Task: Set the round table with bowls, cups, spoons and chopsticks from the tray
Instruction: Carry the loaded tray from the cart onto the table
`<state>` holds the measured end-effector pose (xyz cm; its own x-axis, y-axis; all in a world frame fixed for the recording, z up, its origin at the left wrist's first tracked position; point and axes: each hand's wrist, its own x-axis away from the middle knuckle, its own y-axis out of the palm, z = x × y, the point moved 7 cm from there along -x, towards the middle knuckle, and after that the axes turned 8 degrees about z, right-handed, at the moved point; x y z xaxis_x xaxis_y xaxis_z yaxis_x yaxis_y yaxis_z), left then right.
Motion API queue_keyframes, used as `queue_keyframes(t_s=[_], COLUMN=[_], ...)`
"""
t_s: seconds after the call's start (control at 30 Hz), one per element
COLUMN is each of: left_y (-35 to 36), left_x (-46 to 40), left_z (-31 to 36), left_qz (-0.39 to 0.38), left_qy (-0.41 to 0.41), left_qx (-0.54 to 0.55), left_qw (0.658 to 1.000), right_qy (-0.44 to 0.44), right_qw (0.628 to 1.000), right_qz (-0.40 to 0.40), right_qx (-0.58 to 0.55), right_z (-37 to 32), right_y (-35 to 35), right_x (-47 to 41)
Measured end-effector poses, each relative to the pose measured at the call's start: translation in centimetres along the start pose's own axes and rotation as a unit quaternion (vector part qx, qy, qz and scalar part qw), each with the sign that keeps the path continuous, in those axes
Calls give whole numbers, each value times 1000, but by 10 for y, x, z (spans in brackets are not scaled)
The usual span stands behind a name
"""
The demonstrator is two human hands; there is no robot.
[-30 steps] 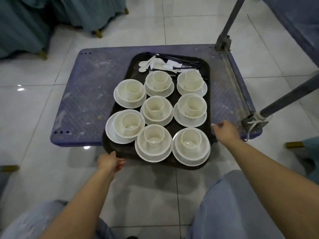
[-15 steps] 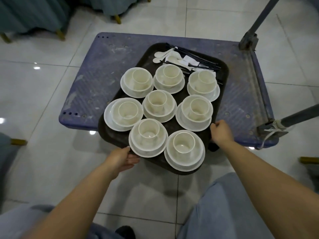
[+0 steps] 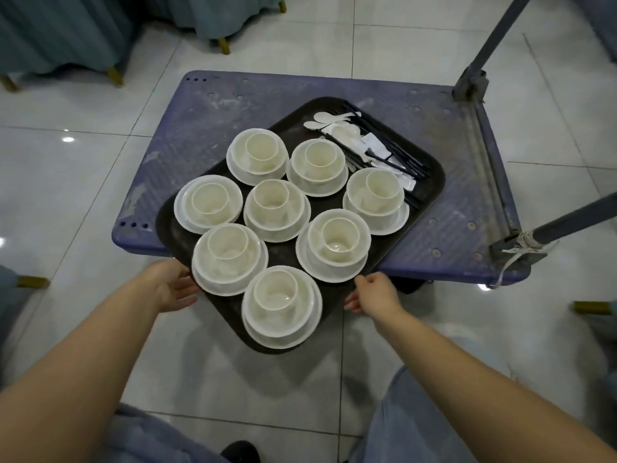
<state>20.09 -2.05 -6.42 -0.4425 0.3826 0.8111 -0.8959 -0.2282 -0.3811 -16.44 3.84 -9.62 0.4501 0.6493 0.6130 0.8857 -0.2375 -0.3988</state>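
Observation:
A dark brown tray [image 3: 430, 185] lies askew on a blue cart deck [image 3: 233, 105], its near corner sticking out over the floor. On it stand several white sets, each a cup in a bowl [image 3: 282, 305] on a saucer. White spoons [image 3: 329, 119] and black chopsticks [image 3: 394, 147] lie at the tray's far end. My left hand [image 3: 173, 289] holds the tray's near-left edge, fingers underneath. My right hand [image 3: 377, 294] grips the near-right edge.
The cart's grey metal handle posts [image 3: 494, 45] rise at the right. White tiled floor [image 3: 83, 182] surrounds the cart. Chairs with teal covers and gold legs [image 3: 113, 75] stand at the back left; another gold leg [image 3: 591, 307] shows at the right. My knees are below.
The tray has swung round and slid toward me, so one corner now overhangs the floor. My right hand shifted from the tray's right side to its near-right edge.

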Motion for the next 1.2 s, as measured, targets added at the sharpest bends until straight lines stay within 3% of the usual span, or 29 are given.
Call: queue_keyframes(t_s=[0.27,0.47,0.57,0.63,0.73,0.8,0.87,0.93,1.03,1.2], left_y=[-25,-22,-17,-12,-3,-2,-2,-8,-15,-19], left_x=[-16,-18,-18,-20,-24,-24,-23,-24,-28,-36], left_z=[18,15,15,15,17,19,19,19,21,16], left_qz=[76,78,78,74,66,74,69,67,72,93], left_qy=[45,35,28,27,49,68,67,54,45,16], left_qx=[71,108,142,161,183,173,176,169,135,77], left_qw=[994,990,986,984,980,980,980,982,987,993], right_qy=[72,145,119,67,-16,-88,-150,-174,-144,-59], right_qw=[995,986,984,990,995,976,948,927,929,972], right_qz=[-12,-76,-117,-76,91,195,264,284,254,219], right_qx=[-74,-30,68,94,49,26,96,174,229,65], right_z=[24,9,-5,-22,-56,-77,-92,-99,-94,-81], right_y=[66,62,25,-9,-65,-93,-109,-114,-116,-124], right_x=[49,54,37,14,-26,-43,-57,-70,-97,-113])
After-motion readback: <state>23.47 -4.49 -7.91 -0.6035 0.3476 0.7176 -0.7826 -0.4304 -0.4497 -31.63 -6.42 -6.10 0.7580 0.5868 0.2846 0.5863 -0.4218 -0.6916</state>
